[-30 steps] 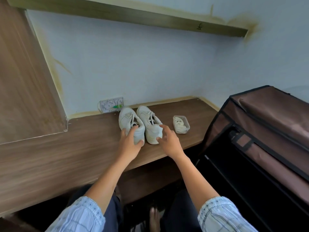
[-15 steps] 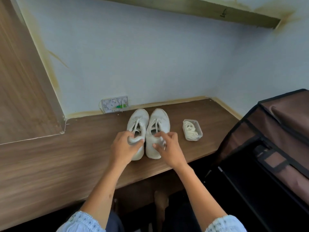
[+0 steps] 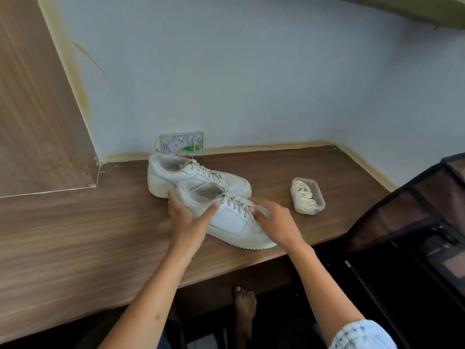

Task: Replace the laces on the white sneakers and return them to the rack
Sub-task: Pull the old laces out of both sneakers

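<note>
- Wood panel (image 3: 37, 109) — far out past the left hand, standing on the desk (image 3: 75, 235) against the wall; plays no part in this step.
- Left hand (image 3: 187, 219) — fingers spread around the heel end of the near sneaker (image 3: 231, 220), thumb up at the collar by the tongue. It looks like a steadying hold on the heel; whether the grip is truly firm, cannot tell through the motion blur.
- Far sneaker (image 3: 191, 176) — just beyond the left hand, lying parallel behind the near one, touching or nearly so. Old laces are in it, and neither hand is on it.
- Right hand (image 3: 274, 220) — apart from the left, resting over the forefoot of the near sneaker with fingertips at the lower rows of lacing. Not closed on any lace that I can see.
- Judgement: the step in hand is unlacing the near shoe. Best done by keeping the heel pinned with the left hand, finding the knot near the tongue first, then drawing the lace out row by row — yanking one end would likely drag the shoe along the desk.
- Plastic container (image 3: 308, 196) — near the right hand, on its outer side, holding a bundle of pale laces (image 3: 303, 195), presumably the replacements; within easy reach.
- Shoe rack (image 3: 415, 222) — further right, off the desk edge, dark fabric cover open.
</note>
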